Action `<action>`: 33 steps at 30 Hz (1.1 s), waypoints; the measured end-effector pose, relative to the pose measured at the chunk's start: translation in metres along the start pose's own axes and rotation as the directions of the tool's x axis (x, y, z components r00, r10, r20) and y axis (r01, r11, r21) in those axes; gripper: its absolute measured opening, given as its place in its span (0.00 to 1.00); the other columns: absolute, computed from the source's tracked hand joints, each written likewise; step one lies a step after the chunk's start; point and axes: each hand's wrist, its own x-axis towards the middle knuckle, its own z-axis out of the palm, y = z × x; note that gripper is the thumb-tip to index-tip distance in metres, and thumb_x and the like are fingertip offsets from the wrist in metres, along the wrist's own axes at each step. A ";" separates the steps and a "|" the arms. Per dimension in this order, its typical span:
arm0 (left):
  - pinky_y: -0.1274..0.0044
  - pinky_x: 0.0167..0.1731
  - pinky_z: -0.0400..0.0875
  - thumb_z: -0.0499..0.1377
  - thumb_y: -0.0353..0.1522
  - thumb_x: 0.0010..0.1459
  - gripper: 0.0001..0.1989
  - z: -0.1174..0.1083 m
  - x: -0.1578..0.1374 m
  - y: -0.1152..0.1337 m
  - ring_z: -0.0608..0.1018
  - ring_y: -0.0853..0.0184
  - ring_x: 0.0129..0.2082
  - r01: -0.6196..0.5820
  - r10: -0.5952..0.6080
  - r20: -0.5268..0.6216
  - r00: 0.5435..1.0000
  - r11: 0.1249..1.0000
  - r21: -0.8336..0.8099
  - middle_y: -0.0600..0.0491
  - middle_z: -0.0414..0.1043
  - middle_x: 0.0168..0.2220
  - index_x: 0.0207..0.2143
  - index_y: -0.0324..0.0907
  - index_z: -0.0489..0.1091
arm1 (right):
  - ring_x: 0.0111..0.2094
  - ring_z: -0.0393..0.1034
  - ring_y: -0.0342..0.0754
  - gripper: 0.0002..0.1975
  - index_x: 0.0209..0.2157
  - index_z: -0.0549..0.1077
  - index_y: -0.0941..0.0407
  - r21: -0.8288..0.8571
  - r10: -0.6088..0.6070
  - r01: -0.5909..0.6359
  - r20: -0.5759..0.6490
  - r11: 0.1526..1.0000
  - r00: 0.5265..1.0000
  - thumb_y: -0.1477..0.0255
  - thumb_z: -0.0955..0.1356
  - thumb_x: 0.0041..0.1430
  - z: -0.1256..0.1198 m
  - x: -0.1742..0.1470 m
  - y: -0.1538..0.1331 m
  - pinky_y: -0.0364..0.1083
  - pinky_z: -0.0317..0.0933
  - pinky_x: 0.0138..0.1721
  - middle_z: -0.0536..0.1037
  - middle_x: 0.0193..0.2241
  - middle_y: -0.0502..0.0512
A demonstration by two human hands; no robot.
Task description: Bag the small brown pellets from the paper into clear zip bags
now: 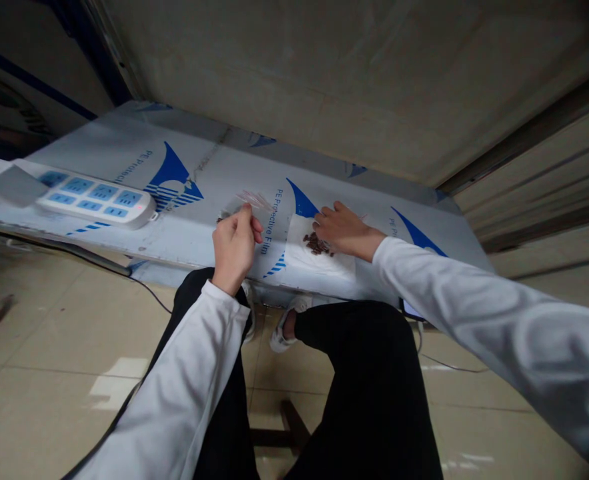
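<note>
My left hand (235,243) is closed in a pinch above the table, thumb against the fingers; what it holds, if anything, is too small to make out. Just beyond its fingertips lie thin, pale reddish strands (255,199), and a few dark bits show at its left side. A white sheet of paper (334,265) lies to the right with a small heap of dark brown pieces (317,244) on it. My right hand (343,230) reaches over the paper from the right, fingers curled down at the heap's upper edge. Its fingertips are partly hidden.
The table (214,167) is covered in printed blue-and-white protective film. A white power strip (99,200) with a grey plug lies on its left end. A wall stands behind. A phone-like device (411,309) with a cable sits at the front edge, near my knee.
</note>
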 end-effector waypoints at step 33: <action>0.82 0.11 0.50 0.46 0.42 0.59 0.23 -0.007 0.008 0.005 0.59 0.77 0.08 0.190 -0.259 -0.217 0.941 0.936 -0.296 0.60 0.57 0.10 0.15 0.41 0.60 | 0.50 0.61 0.57 0.13 0.40 0.76 0.57 0.712 0.559 -0.277 -0.193 0.645 0.806 0.67 0.63 0.63 0.004 0.120 -0.071 0.53 0.56 0.47 0.73 0.45 0.61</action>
